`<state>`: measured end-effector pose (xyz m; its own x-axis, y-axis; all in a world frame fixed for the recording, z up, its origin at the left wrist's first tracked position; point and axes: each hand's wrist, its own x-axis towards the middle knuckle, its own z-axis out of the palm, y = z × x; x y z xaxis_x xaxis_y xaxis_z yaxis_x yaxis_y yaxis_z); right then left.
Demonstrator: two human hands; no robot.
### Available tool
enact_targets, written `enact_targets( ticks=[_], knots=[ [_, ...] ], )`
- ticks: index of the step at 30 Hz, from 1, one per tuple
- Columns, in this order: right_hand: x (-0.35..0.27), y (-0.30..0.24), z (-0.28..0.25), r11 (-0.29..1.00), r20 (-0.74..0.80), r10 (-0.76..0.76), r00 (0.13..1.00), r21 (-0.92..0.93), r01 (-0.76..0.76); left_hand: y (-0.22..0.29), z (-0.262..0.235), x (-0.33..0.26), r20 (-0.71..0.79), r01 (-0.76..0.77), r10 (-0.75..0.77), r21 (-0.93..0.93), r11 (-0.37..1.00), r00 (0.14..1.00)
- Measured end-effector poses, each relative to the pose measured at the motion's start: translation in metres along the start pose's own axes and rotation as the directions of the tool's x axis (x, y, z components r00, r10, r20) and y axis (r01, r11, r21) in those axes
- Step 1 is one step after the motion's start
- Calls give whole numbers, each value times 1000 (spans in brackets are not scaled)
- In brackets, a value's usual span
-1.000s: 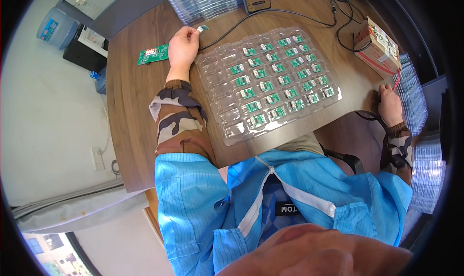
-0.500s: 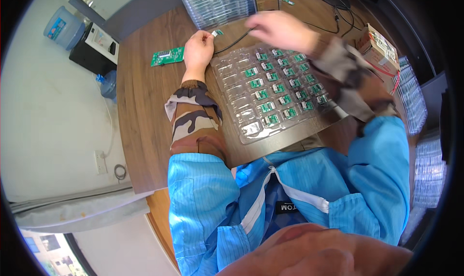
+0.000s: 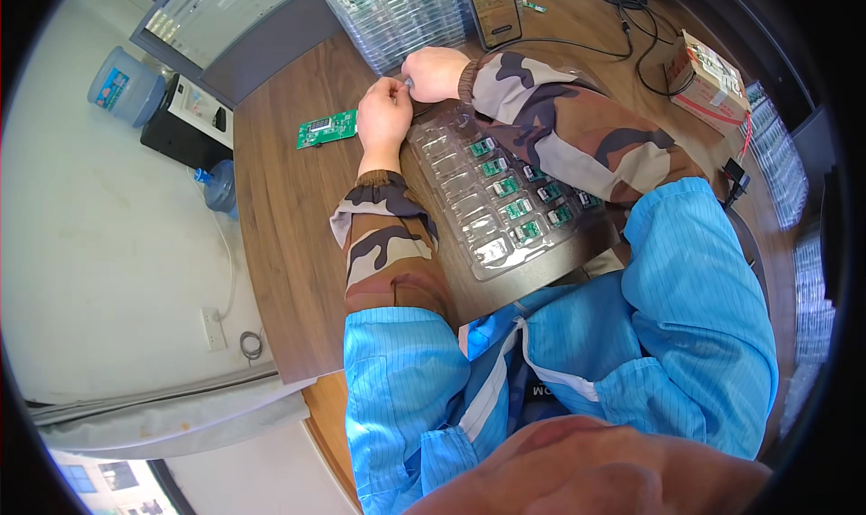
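Beyond the tray's far left corner, my left hand (image 3: 385, 116) and my right hand (image 3: 435, 73) meet, fingertips together. The left fingers are closed in a pinch; the small circuit board seen there earlier is now mostly hidden between the hands. My right fingers are closed too, and a small greyish bit (image 3: 409, 84) shows at their tips; what they hold is unclear. A larger green circuit board (image 3: 327, 129) with a display lies left of my left hand. Small green boards (image 3: 505, 187) sit in the clear plastic tray (image 3: 469, 206), partly covered by my right forearm.
Clear trays (image 3: 397, 19) are stacked at the back beside an upright, dark-framed screen (image 3: 494, 8). A cardboard box (image 3: 708, 87) and black cables (image 3: 625, 28) lie at the right. More stacked trays (image 3: 776, 163) stand farther right. A water dispenser (image 3: 185, 109) is at the left.
My right hand has moved left from above the tray to meet my left hand. The small board at my left fingertips has become hidden. The view has shifted slightly.
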<state>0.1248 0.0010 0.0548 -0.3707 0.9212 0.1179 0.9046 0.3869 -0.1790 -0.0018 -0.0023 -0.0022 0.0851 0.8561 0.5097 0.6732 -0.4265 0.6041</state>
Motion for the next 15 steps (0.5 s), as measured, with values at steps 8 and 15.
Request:
enact_targets(
  ticks=[8, 15],
  knots=[
    [6, -2, 4, 997, -65, -79, 995, -32, 77, 0, -4, 1, 9, -5, 5, 11, 1000, 1000],
    [2, 5, 12, 968, -225, -109, 968, -248, 51, 7, 1, 0, 42, 28, -29, 29, 999, 999]
  ],
)
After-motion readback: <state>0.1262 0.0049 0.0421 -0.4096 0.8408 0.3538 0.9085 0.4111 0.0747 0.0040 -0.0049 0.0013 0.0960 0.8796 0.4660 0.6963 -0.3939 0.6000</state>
